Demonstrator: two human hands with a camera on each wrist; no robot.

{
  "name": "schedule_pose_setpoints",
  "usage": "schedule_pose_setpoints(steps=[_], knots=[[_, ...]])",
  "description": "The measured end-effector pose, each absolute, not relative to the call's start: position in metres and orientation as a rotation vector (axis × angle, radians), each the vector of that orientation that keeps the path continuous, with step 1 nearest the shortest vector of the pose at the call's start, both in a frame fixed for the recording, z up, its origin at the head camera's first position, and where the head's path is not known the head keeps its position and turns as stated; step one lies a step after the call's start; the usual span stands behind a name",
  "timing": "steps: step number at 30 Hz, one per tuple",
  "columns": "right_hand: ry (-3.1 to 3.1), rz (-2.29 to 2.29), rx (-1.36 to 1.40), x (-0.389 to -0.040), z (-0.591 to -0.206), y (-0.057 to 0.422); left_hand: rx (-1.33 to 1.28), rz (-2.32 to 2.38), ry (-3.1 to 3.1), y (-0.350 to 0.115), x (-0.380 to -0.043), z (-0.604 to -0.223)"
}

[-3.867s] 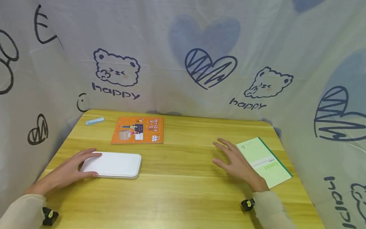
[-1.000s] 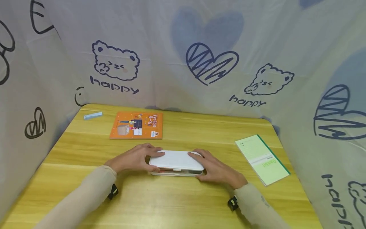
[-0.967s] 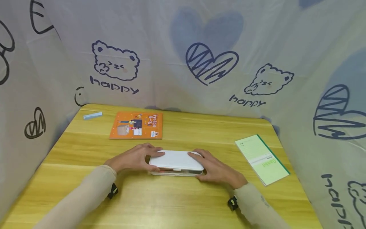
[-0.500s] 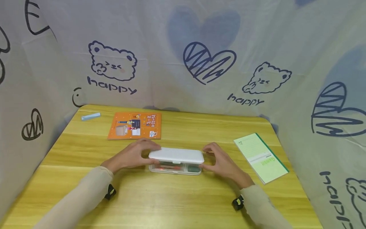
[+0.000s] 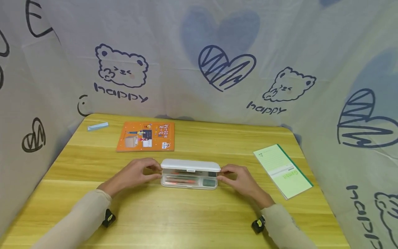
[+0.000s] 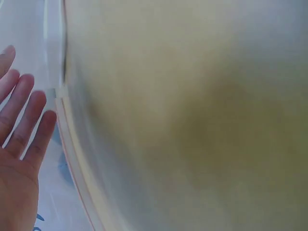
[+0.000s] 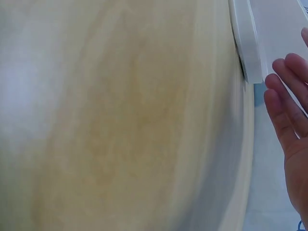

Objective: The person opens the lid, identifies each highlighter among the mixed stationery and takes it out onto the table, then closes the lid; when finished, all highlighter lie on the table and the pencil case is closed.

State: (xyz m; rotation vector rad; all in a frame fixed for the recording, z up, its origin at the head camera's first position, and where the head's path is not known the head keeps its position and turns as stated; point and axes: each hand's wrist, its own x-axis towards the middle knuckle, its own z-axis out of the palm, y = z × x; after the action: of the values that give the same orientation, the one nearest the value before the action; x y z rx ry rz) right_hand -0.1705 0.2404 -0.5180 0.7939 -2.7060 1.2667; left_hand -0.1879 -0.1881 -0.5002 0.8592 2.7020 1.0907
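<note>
A white pencil case (image 5: 190, 165) with a clear lower tray stands at the middle of the table, its lid tilted up along the front edge. Through the gap show slim reddish pens (image 5: 181, 181) and a dark green block (image 5: 209, 182) in the right compartment. My left hand (image 5: 135, 175) is at the case's left end, fingertips right at its side. At the opposite end is my right hand (image 5: 239, 178), thumb and fingers close to the corner. Both wrist views show the fingers fairly straight, beside the case (image 7: 248, 43) rather than wrapped round it.
An orange booklet (image 5: 146, 136) lies behind the case to the left, with a light blue strip-shaped object (image 5: 97, 126) near the far left corner. A green notepad (image 5: 283, 171) lies at the right. Printed cloth (image 5: 174, 86) hangs around the table.
The case came from the left to the middle earlier. Its lid has since risen from a narrow gap, showing the contents. Both hands have drawn outward from its top to its ends.
</note>
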Motion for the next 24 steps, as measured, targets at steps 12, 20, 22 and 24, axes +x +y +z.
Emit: schedule_pose_setpoints(steps=[12, 20, 22, 24], knots=[[-2.791, 1.279, 0.830, -0.172, -0.519, 0.234, 1.136, 0.843, 2.788, -0.185, -0.180, -0.505], [-2.931, 1.057, 0.875, -0.184, -0.513, 0.234, 1.069, 0.810, 2.789, -0.180, -0.190, -0.500], [-2.965, 1.003, 0.919, -0.189, -0.510, 0.234, 1.045, 0.787, 2.778, -0.179, -0.193, -0.499], [-2.992, 0.962, 0.973, -0.194, -0.508, 0.233, 1.022, 0.772, 2.761, -0.178, -0.195, -0.498]])
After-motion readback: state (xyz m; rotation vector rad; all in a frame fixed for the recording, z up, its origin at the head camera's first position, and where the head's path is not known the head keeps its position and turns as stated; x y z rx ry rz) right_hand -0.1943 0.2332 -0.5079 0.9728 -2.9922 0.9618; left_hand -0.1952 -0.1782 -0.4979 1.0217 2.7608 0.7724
